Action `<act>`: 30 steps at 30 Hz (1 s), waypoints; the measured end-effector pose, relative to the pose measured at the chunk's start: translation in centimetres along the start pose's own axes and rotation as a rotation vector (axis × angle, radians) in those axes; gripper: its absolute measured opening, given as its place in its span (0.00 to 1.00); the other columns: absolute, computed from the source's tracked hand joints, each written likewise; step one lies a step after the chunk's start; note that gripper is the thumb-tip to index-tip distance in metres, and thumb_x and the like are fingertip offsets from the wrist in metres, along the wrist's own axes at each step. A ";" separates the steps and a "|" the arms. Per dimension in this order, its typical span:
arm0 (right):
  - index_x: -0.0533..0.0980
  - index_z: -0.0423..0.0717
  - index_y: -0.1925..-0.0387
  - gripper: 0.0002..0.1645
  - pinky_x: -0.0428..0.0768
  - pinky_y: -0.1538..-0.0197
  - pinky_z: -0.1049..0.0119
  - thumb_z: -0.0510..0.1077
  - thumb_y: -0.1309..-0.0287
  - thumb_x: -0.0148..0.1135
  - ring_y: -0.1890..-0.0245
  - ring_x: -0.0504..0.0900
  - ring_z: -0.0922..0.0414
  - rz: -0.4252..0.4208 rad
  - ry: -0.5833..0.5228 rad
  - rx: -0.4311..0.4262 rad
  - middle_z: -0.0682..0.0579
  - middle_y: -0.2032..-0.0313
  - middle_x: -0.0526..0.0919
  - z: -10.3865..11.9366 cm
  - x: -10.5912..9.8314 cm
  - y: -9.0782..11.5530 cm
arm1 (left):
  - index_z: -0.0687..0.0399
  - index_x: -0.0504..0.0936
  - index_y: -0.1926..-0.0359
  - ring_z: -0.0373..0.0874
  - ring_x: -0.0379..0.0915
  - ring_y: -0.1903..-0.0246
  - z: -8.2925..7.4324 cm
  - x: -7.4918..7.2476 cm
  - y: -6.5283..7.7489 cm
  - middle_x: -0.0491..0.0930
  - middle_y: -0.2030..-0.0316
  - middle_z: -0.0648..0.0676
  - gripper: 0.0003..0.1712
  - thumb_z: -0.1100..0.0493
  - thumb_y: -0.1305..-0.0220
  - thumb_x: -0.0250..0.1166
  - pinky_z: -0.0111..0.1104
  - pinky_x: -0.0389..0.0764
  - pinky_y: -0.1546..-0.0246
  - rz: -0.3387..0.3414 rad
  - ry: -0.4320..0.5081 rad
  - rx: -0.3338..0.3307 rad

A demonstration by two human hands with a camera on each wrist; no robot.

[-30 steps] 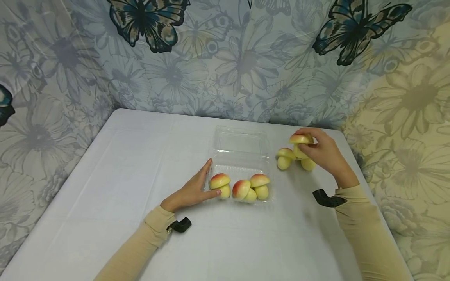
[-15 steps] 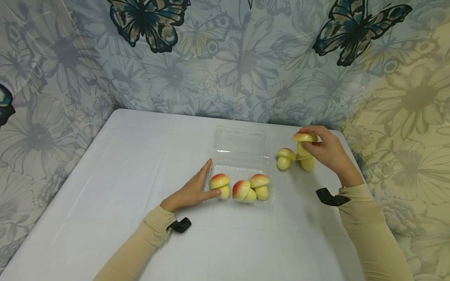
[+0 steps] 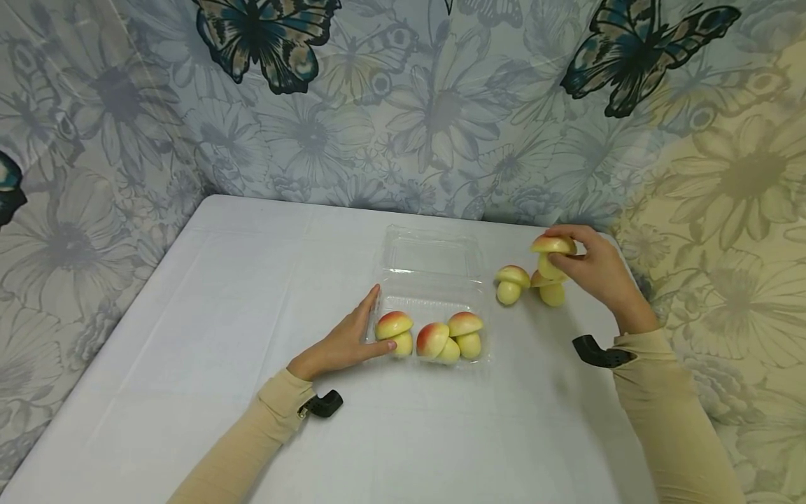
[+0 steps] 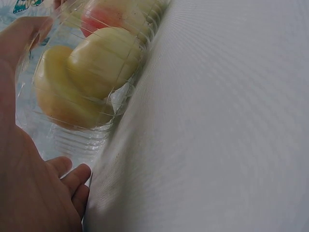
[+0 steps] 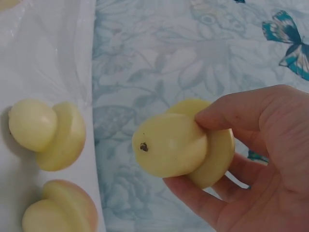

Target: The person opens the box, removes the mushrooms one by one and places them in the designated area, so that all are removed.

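In the head view my right hand [image 3: 592, 269] pinches a toy mushroom [image 3: 554, 245] with a red-tinged cap and a pale yellow stem. The right wrist view shows thumb and fingers around this held mushroom [image 5: 171, 145], its stem end facing the camera. My left hand [image 3: 343, 339] rests against the left side of a clear plastic clamshell box [image 3: 434, 297], its fingers along the side and its thumb across the front left corner. Inside the box, along the front, lie a left mushroom [image 3: 393, 325], a middle mushroom [image 3: 432, 341] and a right mushroom [image 3: 466, 325].
Two more mushrooms stand on the white-covered table [image 3: 220, 315] right of the box: one nearer mushroom [image 3: 511, 283] and another mushroom [image 3: 551, 292] just below the held one. The box's open lid [image 3: 433, 250] lies toward the back. Butterfly-patterned cloth [image 3: 403, 126] hangs behind the table.
My right hand has moved slightly right with the mushroom in its grip, over the rear standing mushroom. The left hand and the box have stayed in place.
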State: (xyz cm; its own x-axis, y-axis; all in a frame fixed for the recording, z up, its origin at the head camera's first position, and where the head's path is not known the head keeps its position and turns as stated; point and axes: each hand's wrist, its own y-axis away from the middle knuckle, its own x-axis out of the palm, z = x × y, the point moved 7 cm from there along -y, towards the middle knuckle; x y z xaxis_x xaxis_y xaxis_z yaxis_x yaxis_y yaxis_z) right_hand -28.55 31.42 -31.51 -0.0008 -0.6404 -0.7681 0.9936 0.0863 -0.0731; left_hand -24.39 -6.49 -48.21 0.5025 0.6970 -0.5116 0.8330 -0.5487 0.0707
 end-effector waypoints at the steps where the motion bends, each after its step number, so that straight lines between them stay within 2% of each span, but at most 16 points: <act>1: 0.73 0.45 0.34 0.25 0.71 0.43 0.53 0.46 0.29 0.60 0.34 0.68 0.45 0.002 0.004 0.006 0.40 0.32 0.70 -0.1 -0.1 0.0 | 0.34 0.28 0.19 0.51 0.34 0.19 0.0 0.0 0.0 0.37 0.18 0.53 0.65 0.35 0.38 0.67 0.54 0.46 0.21 0.000 0.000 0.001; 7: 0.74 0.44 0.35 0.24 0.67 0.43 0.60 0.44 0.29 0.60 0.37 0.67 0.53 -0.013 -0.013 0.008 0.42 0.33 0.71 -0.4 -0.7 -0.3 | 0.35 0.28 0.19 0.51 0.34 0.19 0.0 0.0 0.0 0.37 0.18 0.54 0.65 0.35 0.38 0.67 0.54 0.46 0.21 0.000 -0.001 0.000; 9: 0.73 0.45 0.34 0.24 0.66 0.42 0.58 0.45 0.29 0.60 0.36 0.66 0.53 -0.009 -0.017 0.013 0.43 0.33 0.71 -0.6 -0.8 -0.4 | 0.36 0.28 0.19 0.52 0.35 0.19 0.0 0.0 0.0 0.37 0.18 0.54 0.65 0.34 0.38 0.67 0.54 0.46 0.21 0.001 -0.002 -0.001; 11: 0.73 0.44 0.34 0.25 0.65 0.42 0.58 0.44 0.28 0.59 0.35 0.65 0.48 -0.001 -0.018 0.018 0.43 0.32 0.70 -0.8 -0.8 -0.4 | 0.36 0.28 0.19 0.52 0.34 0.19 0.0 0.0 0.0 0.37 0.18 0.54 0.65 0.34 0.38 0.67 0.54 0.46 0.21 0.002 -0.001 -0.002; 15: 0.73 0.42 0.34 0.24 0.64 0.44 0.60 0.43 0.28 0.58 0.34 0.64 0.45 -0.002 -0.016 0.011 0.40 0.32 0.68 -0.9 -1.0 -0.4 | 0.35 0.27 0.19 0.52 0.34 0.19 0.0 0.0 -0.1 0.37 0.18 0.54 0.65 0.35 0.38 0.67 0.54 0.46 0.21 0.001 -0.003 0.003; 24: 0.71 0.44 0.33 0.26 0.68 0.44 0.60 0.47 0.27 0.58 0.40 0.67 0.54 0.000 -0.005 0.054 0.43 0.34 0.71 -2.0 -1.5 -0.6 | 0.40 0.27 0.19 0.52 0.33 0.19 -0.3 0.0 -0.1 0.37 0.18 0.56 0.66 0.35 0.37 0.66 0.53 0.45 0.20 0.006 -0.016 0.008; 30: 0.70 0.44 0.32 0.27 0.68 0.47 0.63 0.48 0.27 0.57 0.42 0.68 0.55 0.000 0.011 0.079 0.43 0.34 0.71 -2.9 -1.8 -0.8 | 0.43 0.28 0.18 0.51 0.34 0.19 -0.3 -0.1 0.0 0.37 0.18 0.56 0.66 0.35 0.38 0.67 0.52 0.45 0.20 0.002 -0.017 0.011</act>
State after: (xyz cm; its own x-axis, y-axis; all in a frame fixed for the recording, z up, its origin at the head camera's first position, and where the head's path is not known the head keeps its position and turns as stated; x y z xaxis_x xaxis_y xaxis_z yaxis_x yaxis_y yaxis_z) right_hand -29.71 34.77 -31.91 -0.0019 -0.6319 -0.7751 0.9994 0.0255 -0.0232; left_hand -24.39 -6.37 -47.95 0.5001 0.6882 -0.5256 0.8295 -0.5549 0.0628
